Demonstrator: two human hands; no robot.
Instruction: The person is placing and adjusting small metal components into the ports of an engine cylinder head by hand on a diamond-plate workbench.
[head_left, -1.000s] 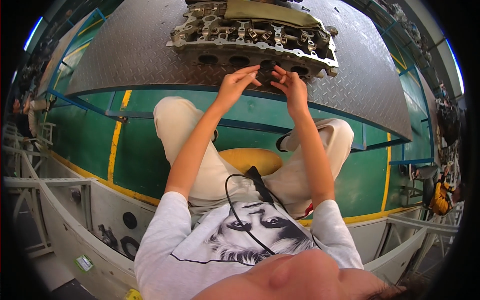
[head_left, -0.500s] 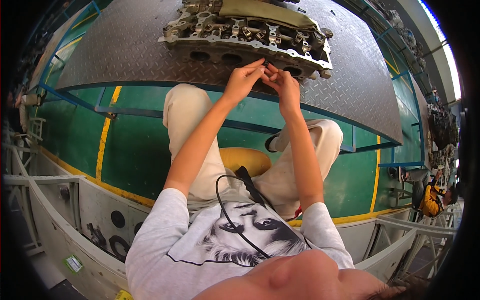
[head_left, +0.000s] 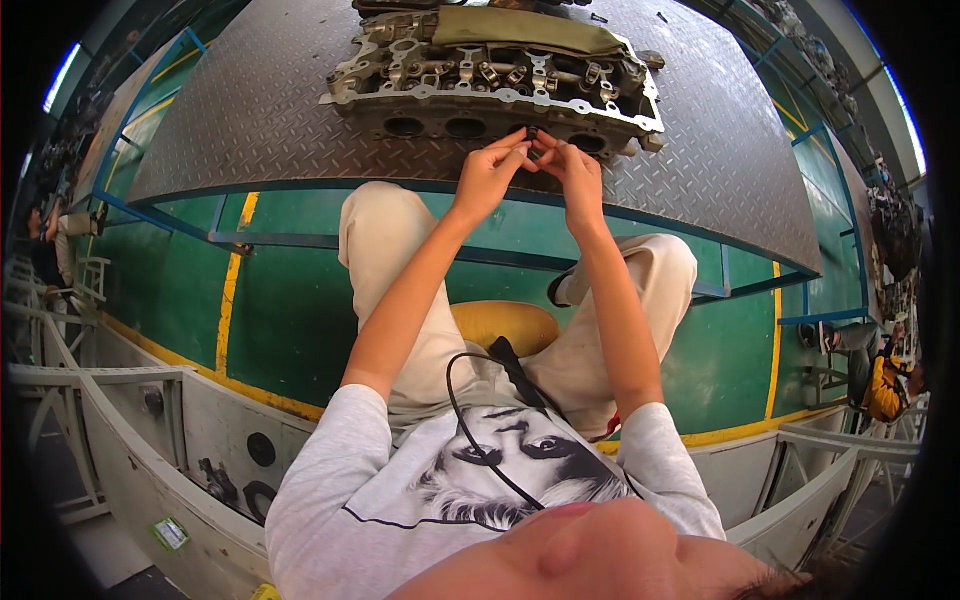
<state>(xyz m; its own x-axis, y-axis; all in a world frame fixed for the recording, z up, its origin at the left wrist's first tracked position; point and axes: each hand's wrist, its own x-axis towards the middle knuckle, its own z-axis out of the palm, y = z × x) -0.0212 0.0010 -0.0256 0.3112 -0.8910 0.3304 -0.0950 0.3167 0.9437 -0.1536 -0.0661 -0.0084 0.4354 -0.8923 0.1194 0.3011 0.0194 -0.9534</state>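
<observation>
Hands together at engine head (head_left: 495, 80) front edge; we saw left hand (head_left: 490, 172) and right hand (head_left: 570, 172) pinching small dark part (head_left: 532, 133); part not seated, progress unclear.

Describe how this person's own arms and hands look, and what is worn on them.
Both forearms are bare from the sleeve down. The left hand and right hand carry no gloves; any rings or watch are not visible. Short light-grey sleeves of a printed T-shirt end above the elbows. A thin black cable loops across the chest between the arms.
</observation>
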